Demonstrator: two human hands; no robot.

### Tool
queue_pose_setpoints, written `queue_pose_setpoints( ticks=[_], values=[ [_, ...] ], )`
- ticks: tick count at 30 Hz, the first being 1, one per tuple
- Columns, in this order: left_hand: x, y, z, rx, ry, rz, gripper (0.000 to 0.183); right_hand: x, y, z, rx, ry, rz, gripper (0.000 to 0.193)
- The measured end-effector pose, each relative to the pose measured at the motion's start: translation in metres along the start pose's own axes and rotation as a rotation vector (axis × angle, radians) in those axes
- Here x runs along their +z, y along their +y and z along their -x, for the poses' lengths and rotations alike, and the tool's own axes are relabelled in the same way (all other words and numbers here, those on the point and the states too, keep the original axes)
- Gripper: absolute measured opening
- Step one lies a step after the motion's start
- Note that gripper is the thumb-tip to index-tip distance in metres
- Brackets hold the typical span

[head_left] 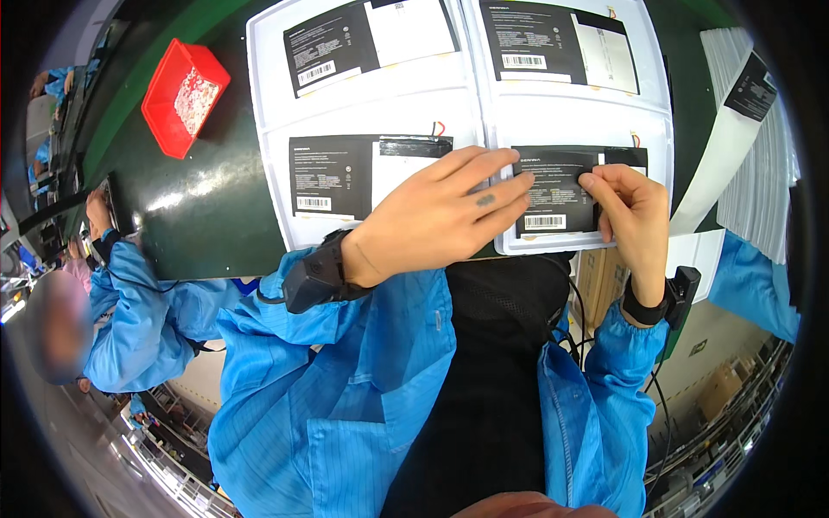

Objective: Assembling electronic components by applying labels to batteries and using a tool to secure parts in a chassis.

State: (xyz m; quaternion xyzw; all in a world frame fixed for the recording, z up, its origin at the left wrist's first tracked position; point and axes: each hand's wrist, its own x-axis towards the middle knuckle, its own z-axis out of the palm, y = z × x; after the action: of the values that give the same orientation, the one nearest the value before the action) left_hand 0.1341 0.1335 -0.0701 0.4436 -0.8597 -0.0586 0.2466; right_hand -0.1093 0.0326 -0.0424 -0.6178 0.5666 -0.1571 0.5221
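Observation:
Flat battery packs with black printed labels and short wires lie in white trays. My left hand (449, 207) reaches over the divide between the trays, fingers stretched out, fingertips resting on the left part of the near right battery pack's black label (557, 188). At that label's right edge, my right hand (635, 203) is closed, thumb and forefinger pinched together on the edge. The fingers hide much of the pack's right part. Left of my left hand lies another battery pack (332, 177), partly covered by that hand. Each wrist wears a black strapped device.
Two more packs, a far left battery pack (332, 47) and a far right battery pack (527, 43), lie behind. A red bin (160, 104) with small pale scraps stands left on the dark green table (207, 207). White stacked sheets (747, 147) stand right. Co-workers in blue sit on both sides.

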Motion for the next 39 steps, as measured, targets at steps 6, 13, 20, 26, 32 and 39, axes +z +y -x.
queue_pose_setpoints(
  ticks=[6,13,20,26,32,39],
  values=[
    [0.000,0.000,0.001,0.024,-0.039,-0.022,0.040,-0.017,0.009,0.014,-0.258,0.242,0.100,0.018],
    [0.023,0.050,-0.042,-0.190,-0.161,0.073,0.079,-0.044,0.027,0.037,-0.639,-0.024,0.455,0.025],
    [0.023,0.064,-0.021,-0.051,-0.100,0.334,0.052,-0.035,0.046,0.045,-0.667,0.117,0.594,0.026],
    [-0.026,0.027,0.002,-0.862,0.085,0.612,0.024,-0.046,0.038,0.053,-0.779,0.174,0.504,0.027],
    [0.004,0.024,-0.051,-0.962,0.577,1.708,0.057,-0.059,0.010,0.071,-0.885,0.224,0.460,0.030],
    [-0.014,0.004,-0.023,-0.832,0.716,1.394,0.058,-0.065,0.022,0.061,-0.819,0.229,0.588,0.036]
  ],
)
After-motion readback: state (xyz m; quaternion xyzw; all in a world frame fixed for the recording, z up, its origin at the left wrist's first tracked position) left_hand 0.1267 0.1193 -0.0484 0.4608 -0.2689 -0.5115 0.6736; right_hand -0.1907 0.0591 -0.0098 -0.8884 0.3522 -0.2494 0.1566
